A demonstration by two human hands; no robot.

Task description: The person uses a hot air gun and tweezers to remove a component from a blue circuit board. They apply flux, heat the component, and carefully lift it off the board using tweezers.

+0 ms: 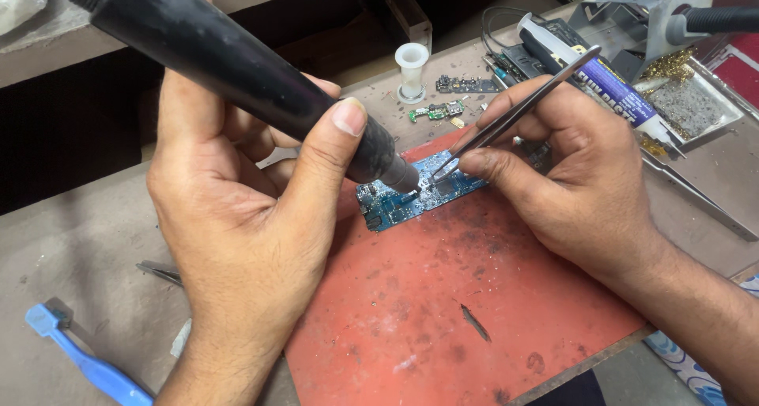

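My left hand (245,216) grips a thick black hot-air wand (237,66), its metal nozzle pointing down at a small blue circuit board (395,204). The board lies on a worn red mat (443,303). My right hand (577,169) pinches slim metal tweezers (514,109), whose tips touch the board right beside the nozzle. Both hands rest close around the board.
A blue toothbrush (87,358) lies at the front left. Behind the mat are a white spool (412,66), small green board pieces (435,111), a flux syringe (609,86) and a metal tray (696,109). Another tweezers (696,196) lies at the right.
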